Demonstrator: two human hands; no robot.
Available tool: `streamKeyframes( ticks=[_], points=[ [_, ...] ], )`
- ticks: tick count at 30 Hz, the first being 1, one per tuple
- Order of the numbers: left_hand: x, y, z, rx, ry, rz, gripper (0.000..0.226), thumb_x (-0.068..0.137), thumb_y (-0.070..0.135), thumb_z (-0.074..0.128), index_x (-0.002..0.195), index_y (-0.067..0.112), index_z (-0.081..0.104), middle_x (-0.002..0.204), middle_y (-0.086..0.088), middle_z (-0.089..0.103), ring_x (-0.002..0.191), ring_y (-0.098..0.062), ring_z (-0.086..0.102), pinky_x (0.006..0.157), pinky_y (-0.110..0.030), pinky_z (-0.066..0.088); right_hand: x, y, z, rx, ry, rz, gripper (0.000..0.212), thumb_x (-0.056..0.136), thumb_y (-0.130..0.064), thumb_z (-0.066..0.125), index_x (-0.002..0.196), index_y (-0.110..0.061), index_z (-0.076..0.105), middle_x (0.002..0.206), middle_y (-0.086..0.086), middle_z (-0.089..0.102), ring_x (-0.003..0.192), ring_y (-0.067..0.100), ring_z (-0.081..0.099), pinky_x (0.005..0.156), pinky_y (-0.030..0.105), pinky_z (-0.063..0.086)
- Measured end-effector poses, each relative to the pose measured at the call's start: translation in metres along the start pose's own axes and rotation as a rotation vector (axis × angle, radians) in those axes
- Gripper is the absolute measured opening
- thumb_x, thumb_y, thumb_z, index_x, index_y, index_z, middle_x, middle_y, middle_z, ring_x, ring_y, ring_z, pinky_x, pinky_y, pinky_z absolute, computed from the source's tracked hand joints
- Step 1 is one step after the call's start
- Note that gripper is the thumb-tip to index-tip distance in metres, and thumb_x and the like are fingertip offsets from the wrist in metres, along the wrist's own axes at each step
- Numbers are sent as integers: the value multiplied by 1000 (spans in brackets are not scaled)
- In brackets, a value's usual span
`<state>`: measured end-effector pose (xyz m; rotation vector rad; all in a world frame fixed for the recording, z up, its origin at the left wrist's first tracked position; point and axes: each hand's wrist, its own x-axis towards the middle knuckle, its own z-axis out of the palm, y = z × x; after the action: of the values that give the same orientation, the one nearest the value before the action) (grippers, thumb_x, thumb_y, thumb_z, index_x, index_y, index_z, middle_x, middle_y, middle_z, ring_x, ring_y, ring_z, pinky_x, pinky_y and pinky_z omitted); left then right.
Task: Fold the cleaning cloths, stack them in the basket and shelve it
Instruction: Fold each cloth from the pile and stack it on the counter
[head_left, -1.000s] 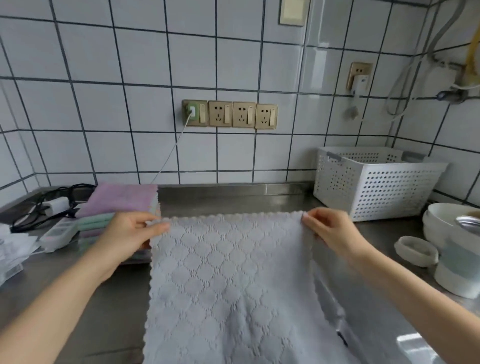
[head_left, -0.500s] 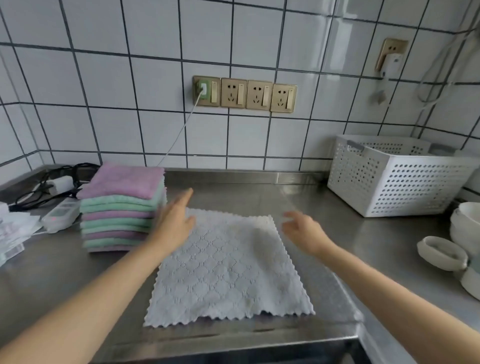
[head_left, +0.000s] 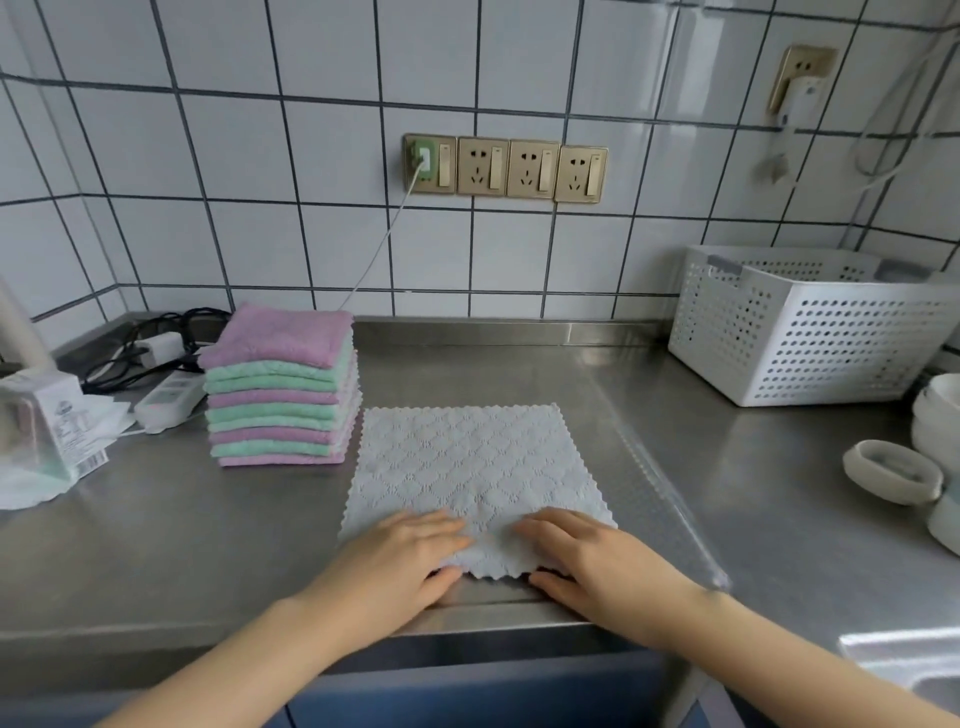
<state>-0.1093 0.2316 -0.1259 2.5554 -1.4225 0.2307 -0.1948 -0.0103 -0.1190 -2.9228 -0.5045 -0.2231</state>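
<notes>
Cloth (head_left: 470, 467) of pale grey-blue microfibre, embossed with a diamond pattern and edged in a zigzag cut, lies spread flat on the steel counter (head_left: 649, 415), just right of the stack of folded cloths (head_left: 283, 387) in alternating pink and mint green. Your left hand (head_left: 405, 558) rests on the cloth's near left corner, fingers on top and thumb tucked at the near edge, which it appears to pinch. Your right hand (head_left: 587, 556) mirrors it at the near right corner, fingers laid over the fabric and thumb below the hem, and the cloth puckers slightly between the two hands. The cloth is roughly square, so no long axis can be told; its edges run nearly parallel to the counter front, with the far edge towards the tiled wall. The white perforated basket (head_left: 810, 343) stands well apart at the far right, against the wall
</notes>
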Motion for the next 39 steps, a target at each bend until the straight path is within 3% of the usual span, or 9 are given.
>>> streamKeyframes(
  ticks=[4,7,11,15,20,23,27,32,39],
  points=[
    [-17,-12,2,124,-2,89,57,58,16,87,109,33,69,113,15,68,105,-2,64,92,-41,52,-9,18,5,-87,23,-47,52,84,-9,49,135,-23,48,140,-4,50,125,17,52,98,27,48],
    [-35,-27,2,141,18,94,74,57,7,88,120,35,62,122,13,64,111,-5,61,92,-41,52,-20,32,5,-102,2,-56,72,76,7,57,139,-27,46,146,-8,43,132,12,44,106,21,33],
    [-56,-48,1,143,79,39,70,67,-1,74,125,35,57,126,14,61,116,-4,58,104,-25,34,-35,47,0,-79,17,-50,67,89,4,45,145,-31,33,149,-20,23,138,-2,19,111,12,7],
    [-65,-59,-8,56,126,-85,62,60,-8,81,108,30,71,114,15,67,107,1,61,109,-9,21,-45,57,-4,-47,133,30,43,83,-6,61,120,-25,64,127,-9,62,116,7,58,103,13,35],
    [-74,-29,-45,-464,232,-312,28,80,7,72,77,35,74,86,25,71,85,16,60,85,-1,38,-64,41,-40,184,230,248,16,80,-10,65,77,-26,68,69,-16,65,63,1,58,63,14,45],
    [-73,-16,-69,-855,303,-419,18,77,-1,70,71,15,74,74,0,74,69,-2,64,68,-10,48,-73,25,-66,363,246,278,12,73,-9,57,64,-16,60,60,0,57,56,6,47,58,28,43],
    [-47,-22,-69,-1027,400,-613,11,84,5,66,79,11,74,79,-8,74,70,-14,66,64,-27,54,-47,31,-75,747,325,438,16,84,6,56,68,10,54,60,3,46,58,8,41,54,23,34],
    [5,-53,-33,-902,485,-826,13,86,16,67,77,7,68,73,-10,68,66,-19,56,60,-30,44,15,61,-39,1101,409,788,16,90,-10,58,75,-6,62,64,4,47,57,15,43,51,24,36],
    [24,-73,6,-446,459,-860,21,84,15,66,66,4,64,67,-11,67,70,-29,61,62,-30,38,38,81,3,669,398,1003,25,85,-25,63,71,-5,68,61,6,59,58,21,49,52,25,38]
  ],
)
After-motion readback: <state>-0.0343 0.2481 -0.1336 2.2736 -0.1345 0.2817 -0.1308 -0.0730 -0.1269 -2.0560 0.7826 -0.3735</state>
